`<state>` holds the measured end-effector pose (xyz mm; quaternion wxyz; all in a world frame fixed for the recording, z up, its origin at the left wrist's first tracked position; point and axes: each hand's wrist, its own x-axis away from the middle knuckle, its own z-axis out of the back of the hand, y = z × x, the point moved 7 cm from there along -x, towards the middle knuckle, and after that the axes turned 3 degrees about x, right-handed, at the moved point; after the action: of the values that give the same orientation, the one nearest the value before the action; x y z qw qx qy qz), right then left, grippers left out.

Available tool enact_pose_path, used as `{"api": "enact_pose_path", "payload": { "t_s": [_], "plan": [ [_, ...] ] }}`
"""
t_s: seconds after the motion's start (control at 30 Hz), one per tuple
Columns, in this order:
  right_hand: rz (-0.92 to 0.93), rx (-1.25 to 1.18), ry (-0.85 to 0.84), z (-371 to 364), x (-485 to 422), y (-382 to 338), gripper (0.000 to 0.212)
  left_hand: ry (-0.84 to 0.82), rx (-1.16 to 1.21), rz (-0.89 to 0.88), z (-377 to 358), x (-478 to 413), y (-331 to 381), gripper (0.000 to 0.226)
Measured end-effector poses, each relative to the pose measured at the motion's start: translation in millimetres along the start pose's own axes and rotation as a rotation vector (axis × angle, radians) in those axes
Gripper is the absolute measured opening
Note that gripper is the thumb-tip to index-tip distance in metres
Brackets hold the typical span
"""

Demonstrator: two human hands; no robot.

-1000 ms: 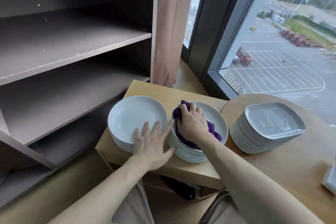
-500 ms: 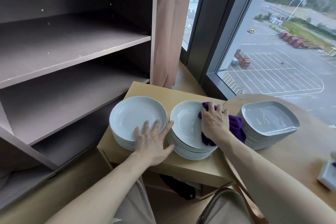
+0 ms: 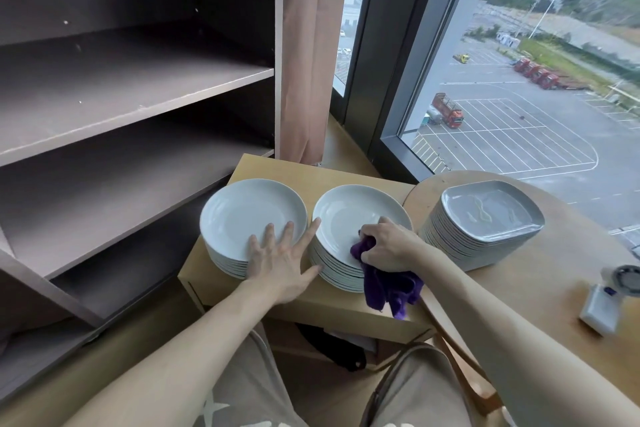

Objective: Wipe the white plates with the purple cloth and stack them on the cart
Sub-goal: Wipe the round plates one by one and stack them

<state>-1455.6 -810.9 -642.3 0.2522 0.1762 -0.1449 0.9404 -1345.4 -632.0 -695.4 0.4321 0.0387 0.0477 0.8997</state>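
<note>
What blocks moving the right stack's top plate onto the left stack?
The left hand lies flat on the near rim of the left stack, fingers spread. The right hand grips the purple cloth at the near edge of the top plate. Nothing else visible.

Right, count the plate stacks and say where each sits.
3. One round white stack left on the cart, under the left hand; a second round stack beside it, where the right hand grips the purple cloth; a grey squarish stack on the round table. None appears hidden.

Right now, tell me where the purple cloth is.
Head view: the purple cloth hangs from the right hand at the near right rim of the middle plate stack.
</note>
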Motion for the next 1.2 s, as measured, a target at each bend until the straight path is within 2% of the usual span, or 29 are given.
{"api": "enact_pose_path", "payload": {
  "t_s": [0.17,0.3,0.57,0.9,1.07,1.2],
  "plan": [
    [0.067,-0.064,0.01,-6,-11,-28,0.017,-0.001,-0.01,-0.013,0,0,1,0.089],
    [0.095,-0.124,0.078,-9,-21,-41,0.029,-0.011,-0.01,-0.011,1,0,2,0.088],
    [0.123,-0.167,0.362,-11,-38,-54,0.038,-0.026,-0.001,0.006,0,-1,2,0.088],
    [0.102,-0.011,0.504,-1,-63,-51,0.037,0.027,0.018,-0.045,0,1,2,0.089],
    [0.006,0.093,0.572,4,-72,-41,0.035,0.002,0.027,-0.024,-2,1,0,0.082],
    [-0.066,0.191,0.557,11,-71,-23,0.034,-0.024,0.024,-0.017,0,2,0,0.08]
  ]
}}
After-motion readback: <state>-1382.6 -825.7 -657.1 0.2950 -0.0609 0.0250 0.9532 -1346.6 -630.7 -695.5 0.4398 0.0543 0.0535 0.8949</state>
